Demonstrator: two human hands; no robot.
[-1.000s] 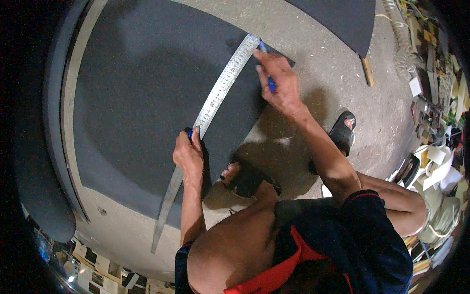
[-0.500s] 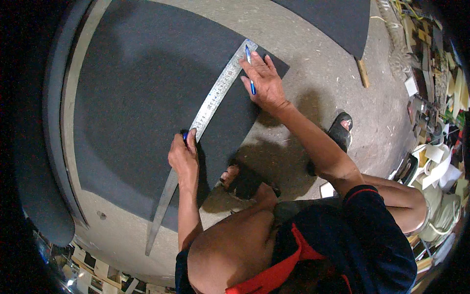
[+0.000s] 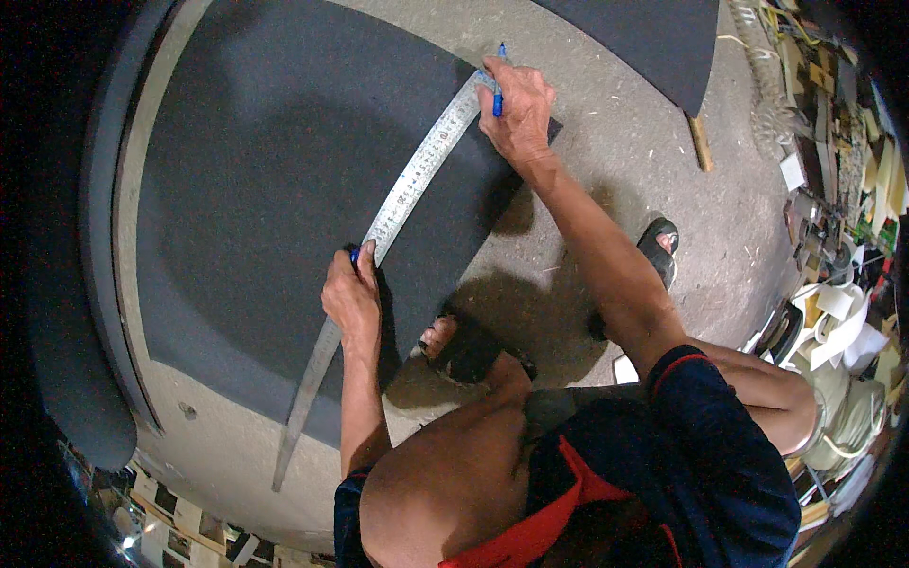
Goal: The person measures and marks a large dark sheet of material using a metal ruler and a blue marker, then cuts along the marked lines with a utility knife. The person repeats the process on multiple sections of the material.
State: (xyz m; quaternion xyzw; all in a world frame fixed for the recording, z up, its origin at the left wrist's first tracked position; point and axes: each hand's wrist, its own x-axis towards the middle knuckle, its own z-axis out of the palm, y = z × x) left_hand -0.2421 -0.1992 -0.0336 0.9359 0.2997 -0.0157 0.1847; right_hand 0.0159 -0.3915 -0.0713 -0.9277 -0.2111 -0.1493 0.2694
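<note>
A long metal ruler (image 3: 417, 175) lies slantwise across a dark grey sheet (image 3: 256, 208) on the floor. My left hand (image 3: 350, 295) is closed on the ruler near its middle. A small blue object (image 3: 355, 256) pokes out beside that thumb and finger; I cannot make out what it is. My right hand (image 3: 521, 109) is closed around a blue pen (image 3: 498, 102), whose tip points away from me past the sheet's far edge. Its thumb and fingers are at the ruler's far end, and they partly cover it. The ruler's near end sticks out beyond the sheet onto the floor.
A thick dark roll (image 3: 71, 284) runs along the left, beside a pale strip (image 3: 137, 189). Another dark sheet (image 3: 653, 47) lies at the far right, with a wooden stick (image 3: 700, 142) by its corner. Scraps and offcuts (image 3: 838, 312) are heaped along the right edge.
My right hand has moved farther away, to the ruler's far end, and the pen now points beyond the sheet's edge. My left hand keeps its hold on the ruler.
</note>
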